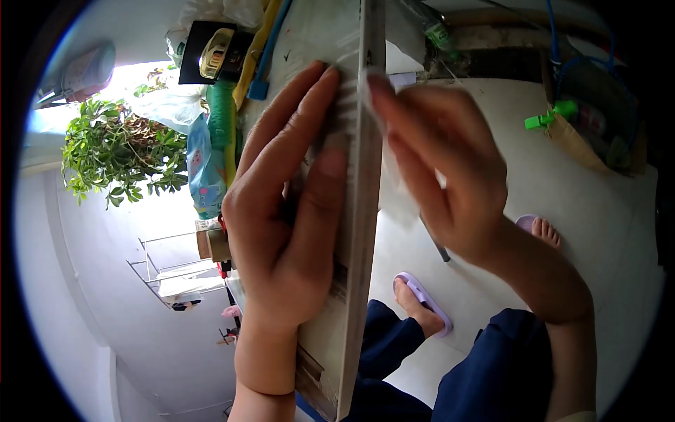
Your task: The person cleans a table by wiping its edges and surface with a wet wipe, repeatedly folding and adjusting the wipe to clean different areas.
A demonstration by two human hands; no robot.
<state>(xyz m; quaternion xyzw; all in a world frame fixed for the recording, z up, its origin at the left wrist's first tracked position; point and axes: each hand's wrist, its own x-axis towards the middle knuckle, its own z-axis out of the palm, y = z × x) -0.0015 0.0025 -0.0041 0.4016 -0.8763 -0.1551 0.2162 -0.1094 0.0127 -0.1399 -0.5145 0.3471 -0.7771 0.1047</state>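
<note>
My left hand (281, 204) lies along the tabletop (309, 35), its fingers stretched out and its thumb apart. Beneath its fingertips is shiny, wrinkled clear plastic film (341, 63). My right hand (453, 162) is at the table's edge (365, 211), fingers curled together and smeared by motion. A blurred, whitish see-through piece (401, 197) hangs below its fingers; whatever the fingers grip is hidden. A dark gap shows under my left palm, and I cannot tell what lies there.
The view is turned sideways. Along the table's far side are a blue strap (260, 88), a green roll (221, 116) and a patterned blue bag (204, 169). A leafy plant (126, 151) stands beyond. My feet in lilac slippers (425, 302) rest on the pale floor.
</note>
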